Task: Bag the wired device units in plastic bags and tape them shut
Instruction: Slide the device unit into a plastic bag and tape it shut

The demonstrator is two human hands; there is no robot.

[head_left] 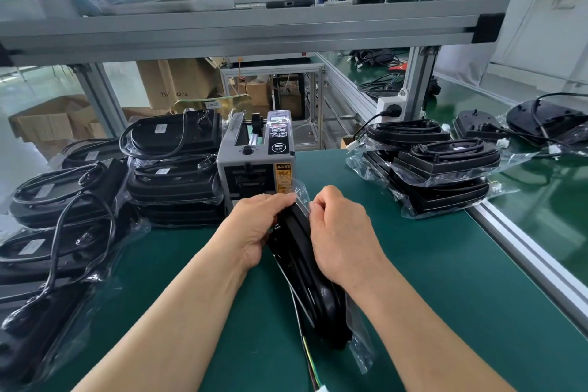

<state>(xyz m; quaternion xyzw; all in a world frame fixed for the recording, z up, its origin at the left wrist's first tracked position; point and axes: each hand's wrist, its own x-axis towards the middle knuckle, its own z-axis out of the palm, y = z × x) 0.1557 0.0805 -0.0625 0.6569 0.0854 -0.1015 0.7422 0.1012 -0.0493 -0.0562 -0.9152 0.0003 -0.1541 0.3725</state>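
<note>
A black wired device unit [313,283] stands on edge on the green mat [445,312], inside a clear plastic bag [361,350]. My left hand [254,226] grips the unit's upper left side and pinches the bag's top flap. On the right side my right hand [342,239] curls round the unit and holds the bag's open edge [302,194]. The unit's wires [310,360] trail out toward me. Just beyond my hands sits a grey automatic tape dispenser [256,159].
Bagged units are stacked at the left [173,165] and spread along the left edge [54,232]. Another bagged stack [439,169] sits at the right. Unbagged units [541,124] lie on the far right bench. An aluminium frame shelf [254,29] crosses overhead.
</note>
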